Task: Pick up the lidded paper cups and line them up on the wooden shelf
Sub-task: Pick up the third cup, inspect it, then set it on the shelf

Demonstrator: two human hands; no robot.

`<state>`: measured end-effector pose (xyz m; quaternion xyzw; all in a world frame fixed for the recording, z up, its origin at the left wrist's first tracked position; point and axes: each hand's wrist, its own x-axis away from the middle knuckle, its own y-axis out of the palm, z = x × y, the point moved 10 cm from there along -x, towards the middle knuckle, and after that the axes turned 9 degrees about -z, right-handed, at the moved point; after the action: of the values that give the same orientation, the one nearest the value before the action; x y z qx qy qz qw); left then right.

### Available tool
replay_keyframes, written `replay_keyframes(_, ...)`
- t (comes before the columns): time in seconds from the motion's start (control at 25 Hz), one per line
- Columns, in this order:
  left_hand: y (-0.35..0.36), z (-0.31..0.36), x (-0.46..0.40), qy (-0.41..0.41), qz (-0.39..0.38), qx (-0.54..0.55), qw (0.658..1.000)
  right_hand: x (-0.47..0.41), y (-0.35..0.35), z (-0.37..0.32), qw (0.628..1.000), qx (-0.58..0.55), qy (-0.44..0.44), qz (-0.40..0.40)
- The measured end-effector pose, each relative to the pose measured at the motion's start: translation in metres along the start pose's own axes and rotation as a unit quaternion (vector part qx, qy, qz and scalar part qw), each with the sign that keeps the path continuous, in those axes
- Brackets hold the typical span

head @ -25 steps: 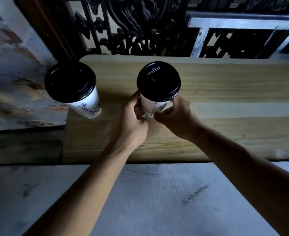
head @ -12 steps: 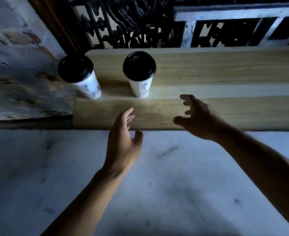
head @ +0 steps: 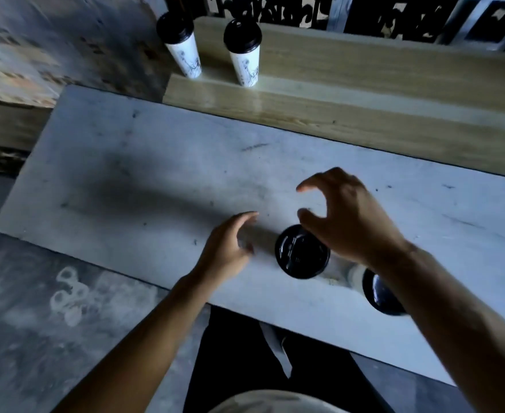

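With both hands released, right hand (head: 349, 217) curled over the nearest lidded paper cup (head: 302, 251) on the tabletop (head: 156, 180) and left hand (head: 226, 248) beside it, grip its wall below the lid, then lift it to the wooden shelf (head: 364, 76).
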<state>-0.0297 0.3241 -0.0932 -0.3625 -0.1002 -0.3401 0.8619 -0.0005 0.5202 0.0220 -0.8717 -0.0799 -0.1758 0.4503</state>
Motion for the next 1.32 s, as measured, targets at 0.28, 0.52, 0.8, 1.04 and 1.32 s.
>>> replay_keyframes(0.28, 0.065, 0.016, 0.005, 0.02, -0.09, 0.02, 0.996, 0.051, 0.065, 0.017, 0.996, -0.008, 0.088, -0.017)
replay_keyframes(0.52, 0.037, 0.042, 0.02, 0.093, -0.115, 0.059, 0.987, 0.057, 0.06, 0.023, 0.974, -0.163, 0.146, 0.052)
replay_keyframes(0.8, -0.02, 0.09, 0.063, 0.112, -0.116, -0.118, 0.98, 0.068, 0.062, 0.005, 0.86, -0.458, 0.19, 0.119)
replay_keyframes(1.04, -0.03, 0.096, 0.078, 0.104, -0.069, -0.276, 0.953, 0.07, 0.078, -0.014, 0.817, -0.52, 0.219, 0.119)
replay_keyframes(1.32, -0.034, 0.127, 0.086, 0.159, -0.028, -0.347, 0.924, 0.077, 0.061, -0.02, 0.819, -0.529, 0.131, 0.18)
